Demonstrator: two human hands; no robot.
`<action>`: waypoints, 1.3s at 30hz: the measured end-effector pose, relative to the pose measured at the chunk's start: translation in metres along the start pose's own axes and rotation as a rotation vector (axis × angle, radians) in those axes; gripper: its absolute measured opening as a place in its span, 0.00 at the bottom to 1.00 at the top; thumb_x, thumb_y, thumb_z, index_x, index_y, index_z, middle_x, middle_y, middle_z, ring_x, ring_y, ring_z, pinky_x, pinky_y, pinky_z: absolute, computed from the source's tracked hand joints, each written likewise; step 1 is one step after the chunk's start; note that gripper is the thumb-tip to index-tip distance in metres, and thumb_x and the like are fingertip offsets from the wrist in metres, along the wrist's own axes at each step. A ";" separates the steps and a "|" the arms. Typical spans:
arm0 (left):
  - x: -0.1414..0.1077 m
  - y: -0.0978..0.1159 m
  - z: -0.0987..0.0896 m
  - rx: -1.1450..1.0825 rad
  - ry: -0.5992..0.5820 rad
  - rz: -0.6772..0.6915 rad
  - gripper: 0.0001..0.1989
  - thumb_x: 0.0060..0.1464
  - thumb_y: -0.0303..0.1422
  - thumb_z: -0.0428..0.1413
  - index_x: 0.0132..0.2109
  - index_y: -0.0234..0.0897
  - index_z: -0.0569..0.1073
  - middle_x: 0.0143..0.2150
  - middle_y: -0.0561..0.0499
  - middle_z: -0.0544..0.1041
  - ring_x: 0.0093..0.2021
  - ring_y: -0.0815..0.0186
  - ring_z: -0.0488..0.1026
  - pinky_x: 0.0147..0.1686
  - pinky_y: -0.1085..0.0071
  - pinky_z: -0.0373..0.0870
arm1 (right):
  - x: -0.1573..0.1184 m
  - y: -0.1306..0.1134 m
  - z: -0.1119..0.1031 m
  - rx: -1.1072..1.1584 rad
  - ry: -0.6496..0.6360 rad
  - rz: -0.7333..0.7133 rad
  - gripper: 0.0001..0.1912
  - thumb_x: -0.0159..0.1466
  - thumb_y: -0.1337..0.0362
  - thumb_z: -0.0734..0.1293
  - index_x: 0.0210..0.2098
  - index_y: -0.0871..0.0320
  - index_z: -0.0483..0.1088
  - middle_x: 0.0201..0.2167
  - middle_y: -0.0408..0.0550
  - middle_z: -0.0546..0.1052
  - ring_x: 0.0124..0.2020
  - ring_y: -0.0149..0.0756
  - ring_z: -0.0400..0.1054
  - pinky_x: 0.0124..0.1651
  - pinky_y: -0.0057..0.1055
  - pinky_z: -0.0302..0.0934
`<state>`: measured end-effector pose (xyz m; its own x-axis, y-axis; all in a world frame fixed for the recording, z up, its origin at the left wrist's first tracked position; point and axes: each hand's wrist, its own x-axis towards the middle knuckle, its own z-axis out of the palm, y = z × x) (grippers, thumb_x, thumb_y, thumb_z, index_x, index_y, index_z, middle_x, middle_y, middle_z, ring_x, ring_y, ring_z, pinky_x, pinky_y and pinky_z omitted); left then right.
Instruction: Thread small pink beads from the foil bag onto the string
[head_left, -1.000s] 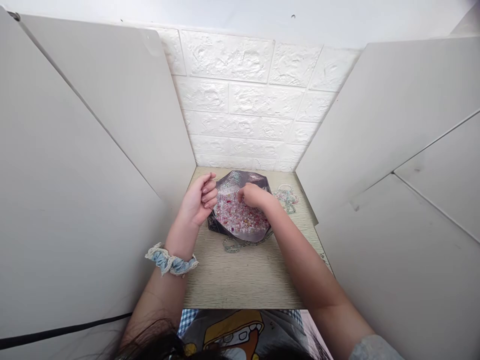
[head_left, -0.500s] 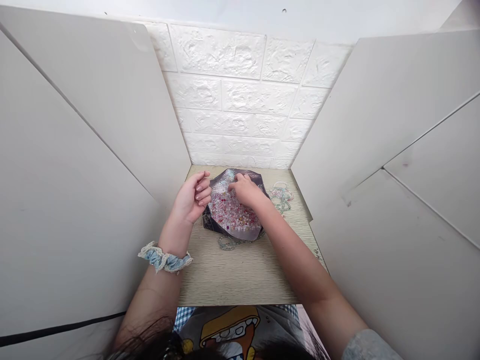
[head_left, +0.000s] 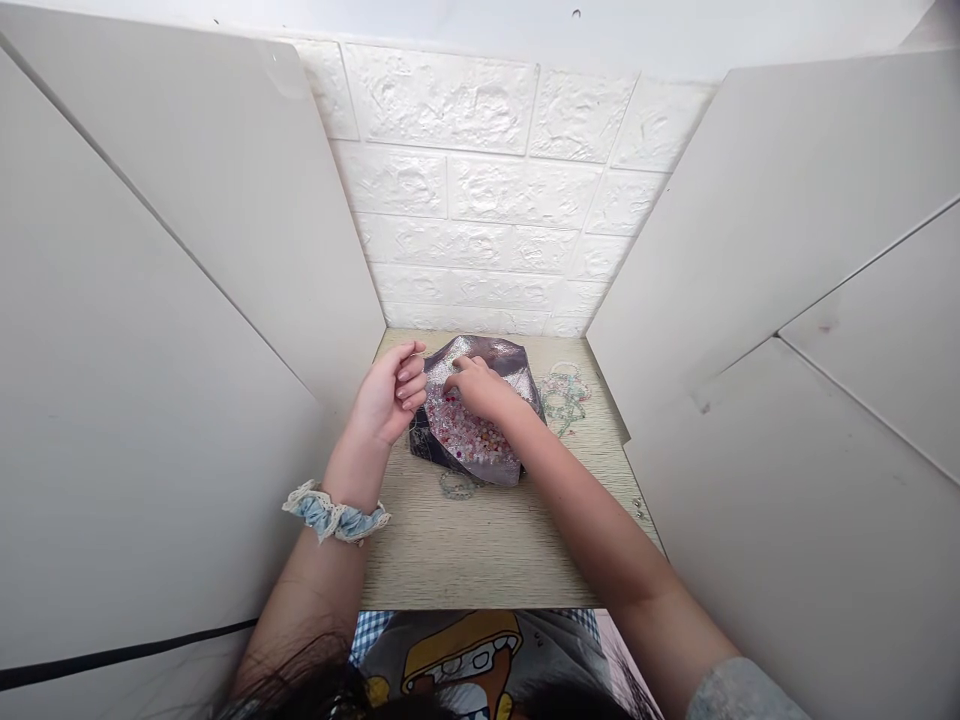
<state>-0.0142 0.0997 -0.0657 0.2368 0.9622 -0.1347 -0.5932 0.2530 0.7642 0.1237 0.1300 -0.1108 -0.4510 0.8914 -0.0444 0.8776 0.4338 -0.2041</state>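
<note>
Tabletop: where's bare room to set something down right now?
Bare: the near tabletop, between the forearms, from front edge to small bead loop. Crowded: the open bag, left hand beside it, right hand at its opening, bead strands to its right.

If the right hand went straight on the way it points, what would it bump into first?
Probably the right hand would meet the shiny inner wall of the open bag first; if it angles downward, the pinkish beads instead. Depth is unclear from this one view.
</note>
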 end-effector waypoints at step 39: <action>-0.011 -0.010 0.010 1.043 -0.305 -0.032 0.13 0.46 0.37 0.50 0.29 0.31 0.72 0.17 0.58 0.56 0.18 0.77 0.46 0.17 0.78 0.44 | -0.067 -0.028 0.009 1.972 0.484 0.254 0.10 0.47 0.62 0.69 0.28 0.59 0.67 0.25 0.41 0.72 0.30 0.26 0.67 0.32 0.22 0.65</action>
<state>-0.0028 0.0858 -0.0653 0.5067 0.8548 -0.1121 0.3285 -0.0712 0.9418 0.1278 0.0572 -0.1109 -0.0100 0.9954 -0.0953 -0.5766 -0.0836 -0.8127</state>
